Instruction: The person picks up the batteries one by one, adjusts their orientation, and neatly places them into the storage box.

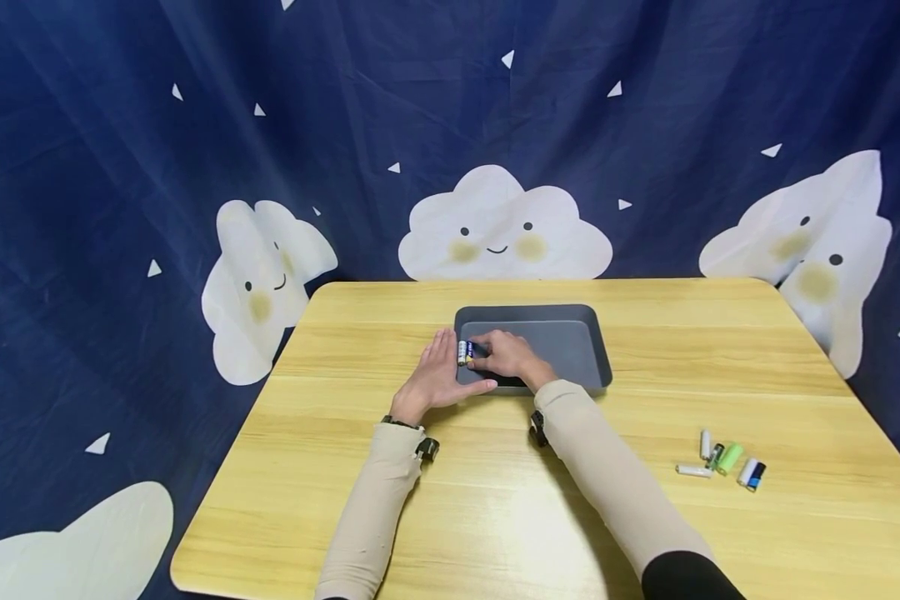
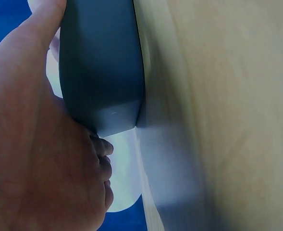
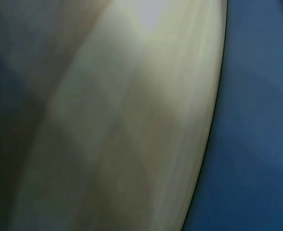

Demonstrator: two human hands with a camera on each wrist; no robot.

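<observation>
A dark grey rectangular tray (image 1: 570,346) lies on the table. My left hand (image 1: 437,375) lies along its near left corner, fingers straight beside the left wall and thumb stretched along the front; the left wrist view has this hand (image 2: 40,130) against the tray's outer wall (image 2: 103,57). Inside the tray, my right hand (image 1: 508,353) pinches a dark blue battery (image 1: 471,352) between thumb and fingers at its two ends. Right beside that one, at the left wall, stands out a whitish battery (image 1: 462,352). The right wrist view is blurred and shows no clear fingers.
On the right of the wooden table (image 1: 270,508) lies a loose group of batteries: a green one (image 1: 730,458), a blue-and-black one (image 1: 756,477), a white one (image 1: 693,471) and others. A dark blue cloud-print curtain (image 1: 450,100) hangs behind the table.
</observation>
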